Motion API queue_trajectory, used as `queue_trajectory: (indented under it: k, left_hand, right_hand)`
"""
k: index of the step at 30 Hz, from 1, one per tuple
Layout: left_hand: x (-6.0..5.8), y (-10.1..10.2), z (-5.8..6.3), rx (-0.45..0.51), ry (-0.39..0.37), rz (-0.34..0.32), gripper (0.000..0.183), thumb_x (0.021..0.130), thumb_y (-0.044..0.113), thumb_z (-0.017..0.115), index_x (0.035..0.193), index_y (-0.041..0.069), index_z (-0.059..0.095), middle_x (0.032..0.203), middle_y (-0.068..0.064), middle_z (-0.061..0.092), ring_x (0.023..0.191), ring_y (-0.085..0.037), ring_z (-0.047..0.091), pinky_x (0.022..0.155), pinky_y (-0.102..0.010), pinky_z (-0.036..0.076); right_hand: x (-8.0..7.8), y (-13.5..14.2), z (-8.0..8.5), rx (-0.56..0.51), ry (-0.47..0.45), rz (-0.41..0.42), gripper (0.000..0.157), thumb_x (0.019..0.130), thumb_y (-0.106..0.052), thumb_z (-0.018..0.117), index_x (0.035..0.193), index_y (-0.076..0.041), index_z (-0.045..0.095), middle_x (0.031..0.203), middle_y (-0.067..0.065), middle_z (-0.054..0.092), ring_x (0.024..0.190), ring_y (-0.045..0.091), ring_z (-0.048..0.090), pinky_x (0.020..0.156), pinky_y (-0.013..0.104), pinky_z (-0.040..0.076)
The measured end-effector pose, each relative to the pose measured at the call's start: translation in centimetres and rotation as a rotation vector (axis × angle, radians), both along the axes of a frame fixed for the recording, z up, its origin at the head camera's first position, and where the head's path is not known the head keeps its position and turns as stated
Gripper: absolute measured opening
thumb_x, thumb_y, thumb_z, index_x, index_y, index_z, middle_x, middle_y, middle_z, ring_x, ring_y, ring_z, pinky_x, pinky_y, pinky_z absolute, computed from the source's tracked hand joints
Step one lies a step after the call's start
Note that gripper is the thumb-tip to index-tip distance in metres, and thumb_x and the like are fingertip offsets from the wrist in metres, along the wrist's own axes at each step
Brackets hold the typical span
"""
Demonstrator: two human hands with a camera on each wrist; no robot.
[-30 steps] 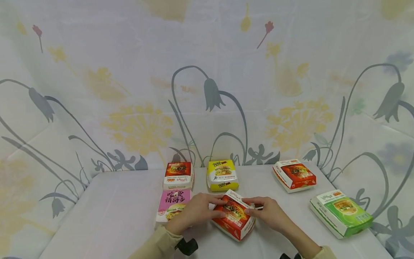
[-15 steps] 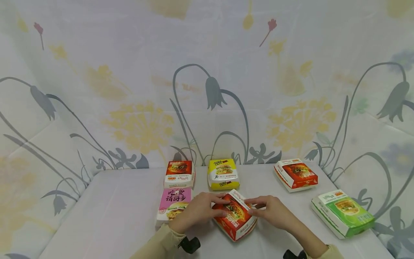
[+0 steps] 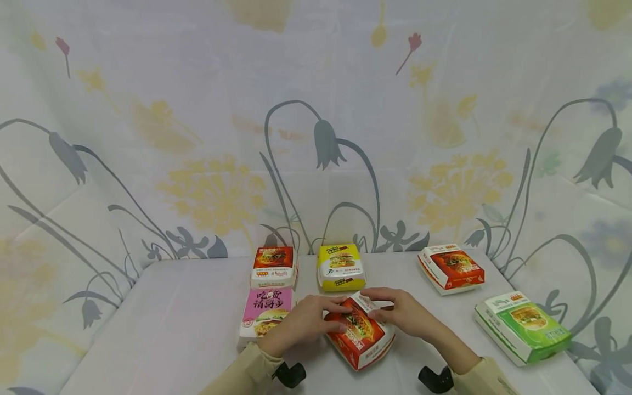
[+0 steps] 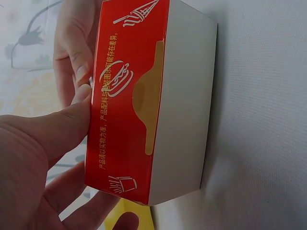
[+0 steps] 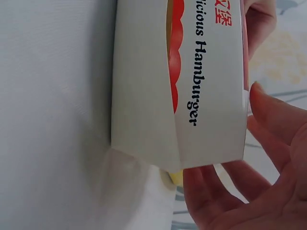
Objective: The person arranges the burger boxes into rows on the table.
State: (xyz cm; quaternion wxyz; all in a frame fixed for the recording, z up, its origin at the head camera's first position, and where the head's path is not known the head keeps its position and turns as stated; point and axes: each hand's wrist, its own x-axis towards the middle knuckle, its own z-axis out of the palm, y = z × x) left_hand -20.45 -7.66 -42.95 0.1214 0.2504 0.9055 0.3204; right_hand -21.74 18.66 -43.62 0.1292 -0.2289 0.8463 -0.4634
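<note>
A red and white hamburger box (image 3: 356,333) with a burger picture rests at an angle on the white table near me, lid down. My left hand (image 3: 308,323) holds its left side, thumb on the top and other fingers toward the far end. In the left wrist view, the left thumb (image 4: 64,127) presses the red top edge above a tan tab (image 4: 148,98). My right hand (image 3: 402,312) holds the far right corner, its index finger reaching over the far end. The right wrist view has the right thumb (image 5: 273,112) at the top edge and fingers around the end.
A pink box (image 3: 266,311) lies left of my left hand, with a red and white box (image 3: 273,266) behind it. Behind the held box is a yellow box (image 3: 340,269). Another red box (image 3: 451,267) and a green box (image 3: 525,326) lie right. A flowered cloth (image 3: 316,181) hangs behind.
My right hand has shifted toward the far corner of the hamburger box, its thumb now higher on the top. The left hand and the other boxes stay nearly the same.
</note>
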Motion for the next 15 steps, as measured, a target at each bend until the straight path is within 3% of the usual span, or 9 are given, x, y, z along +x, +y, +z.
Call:
queue_trajectory:
  k: [6, 15]
  left_hand:
    - [0.0, 0.0, 0.0, -0.004, 0.007, 0.0, 0.038, 0.088, 0.038, 0.075, 0.126, 0.034, 0.071, 0.141, 0.014, 0.055, 0.133, -0.023, 0.049, 0.102, -0.047, 0.044]
    - [-0.1, -0.1, -0.1, 0.034, -0.017, -0.009, 0.037, 0.088, 0.037, 0.075, 0.125, 0.033, 0.071, 0.141, 0.015, 0.055, 0.134, -0.022, 0.048, 0.105, -0.05, 0.042]
  right_hand:
    - [-0.7, -1.0, 0.1, 0.003, 0.018, 0.022, 0.047, 0.093, -0.023, 0.071, 0.137, -0.01, 0.061, 0.148, 0.022, 0.046, 0.135, 0.044, 0.041, 0.098, 0.05, 0.049]
    - [-1.6, -1.5, -0.5, -0.009, -0.013, 0.057, 0.041, 0.095, -0.023, 0.069, 0.133, -0.008, 0.064, 0.14, 0.014, 0.057, 0.135, 0.042, 0.042, 0.1, 0.054, 0.045]
